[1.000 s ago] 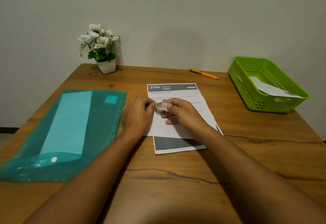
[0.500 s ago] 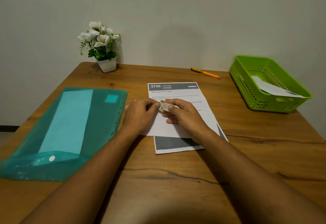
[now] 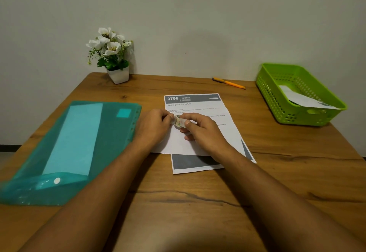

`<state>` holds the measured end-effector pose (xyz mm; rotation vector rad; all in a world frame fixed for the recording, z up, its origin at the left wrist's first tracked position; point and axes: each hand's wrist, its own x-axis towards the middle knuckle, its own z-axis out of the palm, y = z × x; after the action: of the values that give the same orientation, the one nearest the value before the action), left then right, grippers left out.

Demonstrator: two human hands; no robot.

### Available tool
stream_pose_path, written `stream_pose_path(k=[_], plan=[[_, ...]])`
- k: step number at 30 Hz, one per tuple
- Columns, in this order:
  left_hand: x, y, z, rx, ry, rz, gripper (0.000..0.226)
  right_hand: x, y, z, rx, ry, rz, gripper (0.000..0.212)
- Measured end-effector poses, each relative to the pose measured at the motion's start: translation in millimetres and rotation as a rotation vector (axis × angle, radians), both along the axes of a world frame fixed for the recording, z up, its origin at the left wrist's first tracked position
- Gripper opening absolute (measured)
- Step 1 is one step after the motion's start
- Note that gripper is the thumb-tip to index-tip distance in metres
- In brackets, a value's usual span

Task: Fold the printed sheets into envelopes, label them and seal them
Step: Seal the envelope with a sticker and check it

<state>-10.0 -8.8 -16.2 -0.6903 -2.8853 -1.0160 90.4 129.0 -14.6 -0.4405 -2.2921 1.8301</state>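
Folder (image 3: 79,148), teal translucent plastic with a punched edge, lies flat at the far left of the wooden table (image 3: 198,202). Pale sheet visible inside it.

Behind it, by the wall: white pot of white flowers (image 3: 118,74), upright.

Centre: printed sheet (image 3: 198,101) flat on the table, header "3799 KITCHEN", title "Make juice ice cubes". A white flap is folded over its middle, and a dark grey printed band is exposed along the near edge.

Both hands are over the sheet.
- Left hand (image 3: 153,127): fingers curled, gripping a small patterned tape roll (image 3: 178,122) from its left side.
- Right hand (image 3: 206,132): thumb and forefinger pinch the roll's loose end, which has a serrated edge. Other fingers are curled under, tips on the paper.

The roll sits between the two hands, just over the sheet. Can't tell if it touches the paper.

Right of the sheet, near the back edge: orange pen (image 3: 229,82), well apart from everything else.

Far right: lime-green perforated basket (image 3: 277,97) with a folded paper (image 3: 303,99) inside, leaning on the right rim.
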Motion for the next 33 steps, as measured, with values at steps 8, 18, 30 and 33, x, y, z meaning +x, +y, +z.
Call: stream_pose_path(k=[8,18,30,33], plan=[[0,-1,2,0.011,-0.040,-0.040,0.034,-1,0,0,0.052,0.001,0.030,0.029],[0,-12,12,0.159,-0.355,-0.132,0.026,-3,2,-2,0.072,-0.013,0.049,0.030],[0,-4,2,0.119,-0.145,-0.008,0.008,-4,4,4,0.014,-0.059,0.096,0.028],[4,-8,4,0.159,-0.150,-0.041,0.008,-3,7,4,-0.004,-0.071,0.111,0.028]])
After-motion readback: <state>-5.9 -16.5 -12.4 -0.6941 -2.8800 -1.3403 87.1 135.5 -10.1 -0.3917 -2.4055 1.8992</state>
